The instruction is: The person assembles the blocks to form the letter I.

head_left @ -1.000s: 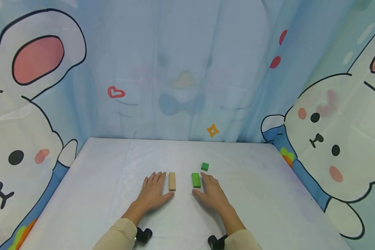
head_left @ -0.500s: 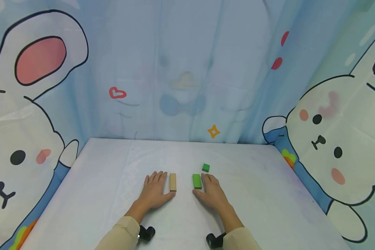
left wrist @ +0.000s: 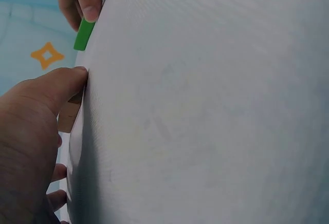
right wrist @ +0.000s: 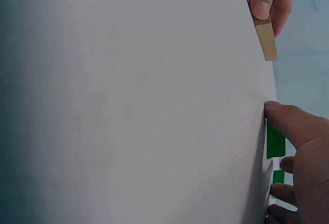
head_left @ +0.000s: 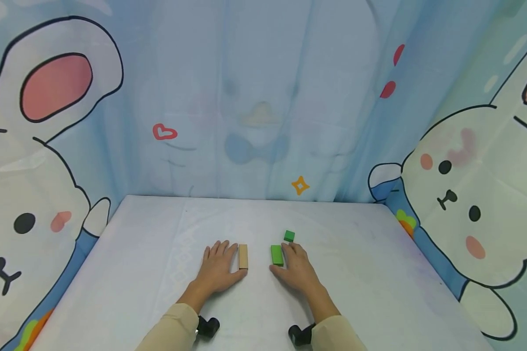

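In the head view a plain wooden block (head_left: 243, 257) lies on the white table. My left hand (head_left: 215, 270) rests just left of it, fingers stretched forward. Its thumb is at the block's near end and its index fingertip beside the far left corner. To the right lies a light green block (head_left: 277, 255). My right hand (head_left: 298, 270) rests beside it, thumb at its near end and index finger along its right side. A small darker green cube (head_left: 289, 236) sits just beyond the right fingertips. Whether the fingertips touch the blocks I cannot tell.
The white-covered table (head_left: 193, 219) ends at a blue curtain (head_left: 254, 73) behind. Printed cartoon rabbits flank it left and right. A black wrist camera (head_left: 208, 327) sits below the left hand, another black camera (head_left: 300, 335) below the right.
My left fingers have shifted slightly right, closer to the wooden block. The right hand has hardly moved. The blocks stay in place on the table, and the head view has shifted a little.
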A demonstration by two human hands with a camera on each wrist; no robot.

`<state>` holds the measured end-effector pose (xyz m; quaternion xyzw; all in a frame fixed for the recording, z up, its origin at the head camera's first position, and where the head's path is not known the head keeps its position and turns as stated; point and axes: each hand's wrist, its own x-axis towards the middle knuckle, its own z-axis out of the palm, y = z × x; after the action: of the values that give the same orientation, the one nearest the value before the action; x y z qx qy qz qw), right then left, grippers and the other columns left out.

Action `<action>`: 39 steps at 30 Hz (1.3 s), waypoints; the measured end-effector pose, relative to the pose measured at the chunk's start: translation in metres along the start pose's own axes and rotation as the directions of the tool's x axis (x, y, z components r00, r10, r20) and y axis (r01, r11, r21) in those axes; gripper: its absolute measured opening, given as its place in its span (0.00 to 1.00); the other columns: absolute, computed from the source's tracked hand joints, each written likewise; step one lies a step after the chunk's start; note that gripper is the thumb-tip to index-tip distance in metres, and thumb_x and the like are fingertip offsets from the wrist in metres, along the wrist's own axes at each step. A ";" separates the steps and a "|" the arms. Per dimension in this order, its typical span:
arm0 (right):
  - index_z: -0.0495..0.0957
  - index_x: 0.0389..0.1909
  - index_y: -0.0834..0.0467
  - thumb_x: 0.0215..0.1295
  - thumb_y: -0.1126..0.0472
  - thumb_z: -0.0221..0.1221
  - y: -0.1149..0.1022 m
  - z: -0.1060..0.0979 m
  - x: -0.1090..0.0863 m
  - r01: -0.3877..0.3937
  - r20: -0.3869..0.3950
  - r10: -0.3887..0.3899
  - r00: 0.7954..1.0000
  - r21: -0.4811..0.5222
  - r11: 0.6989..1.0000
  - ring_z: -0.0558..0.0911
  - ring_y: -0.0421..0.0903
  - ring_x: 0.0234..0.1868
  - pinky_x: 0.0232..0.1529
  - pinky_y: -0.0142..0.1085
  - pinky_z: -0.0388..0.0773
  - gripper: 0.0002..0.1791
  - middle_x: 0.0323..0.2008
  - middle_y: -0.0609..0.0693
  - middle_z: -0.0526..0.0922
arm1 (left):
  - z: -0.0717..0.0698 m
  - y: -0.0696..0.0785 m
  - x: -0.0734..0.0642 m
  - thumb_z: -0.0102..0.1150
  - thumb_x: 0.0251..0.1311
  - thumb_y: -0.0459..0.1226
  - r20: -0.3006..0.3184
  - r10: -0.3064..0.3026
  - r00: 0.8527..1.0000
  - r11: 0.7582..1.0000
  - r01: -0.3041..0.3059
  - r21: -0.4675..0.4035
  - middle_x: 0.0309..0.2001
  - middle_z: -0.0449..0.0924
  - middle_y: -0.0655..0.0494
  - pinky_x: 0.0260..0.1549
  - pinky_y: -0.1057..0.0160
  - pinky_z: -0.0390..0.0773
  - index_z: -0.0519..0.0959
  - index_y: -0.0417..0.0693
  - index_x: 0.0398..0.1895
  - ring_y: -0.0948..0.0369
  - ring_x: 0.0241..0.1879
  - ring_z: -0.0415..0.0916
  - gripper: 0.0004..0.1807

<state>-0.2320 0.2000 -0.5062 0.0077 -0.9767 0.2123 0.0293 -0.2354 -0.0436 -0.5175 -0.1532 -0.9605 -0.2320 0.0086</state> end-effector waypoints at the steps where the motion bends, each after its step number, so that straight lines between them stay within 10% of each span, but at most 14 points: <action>1: 0.68 0.73 0.62 0.62 0.46 0.71 0.000 0.000 0.000 0.001 -0.002 -0.001 1.000 -0.001 1.000 0.67 0.65 0.75 0.70 0.59 0.71 0.43 0.73 0.66 0.66 | 0.000 0.000 0.000 0.63 0.63 0.59 -0.003 0.001 1.000 1.000 -0.001 0.000 0.77 0.63 0.40 0.75 0.32 0.51 0.67 0.46 0.76 0.39 0.78 0.55 0.44; 39: 0.68 0.71 0.63 0.61 0.48 0.72 0.003 0.006 0.001 -0.001 -0.014 0.002 1.000 0.051 0.999 0.70 0.65 0.73 0.68 0.58 0.73 0.42 0.72 0.66 0.68 | -0.005 0.004 -0.001 0.61 0.64 0.58 0.013 -0.001 1.000 1.000 0.001 0.004 0.76 0.62 0.39 0.74 0.31 0.52 0.66 0.49 0.77 0.38 0.77 0.55 0.42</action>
<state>-0.2333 0.2002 -0.5125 0.0061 -0.9708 0.2370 0.0360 -0.2334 -0.0431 -0.5115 -0.1542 -0.9611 -0.2290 0.0027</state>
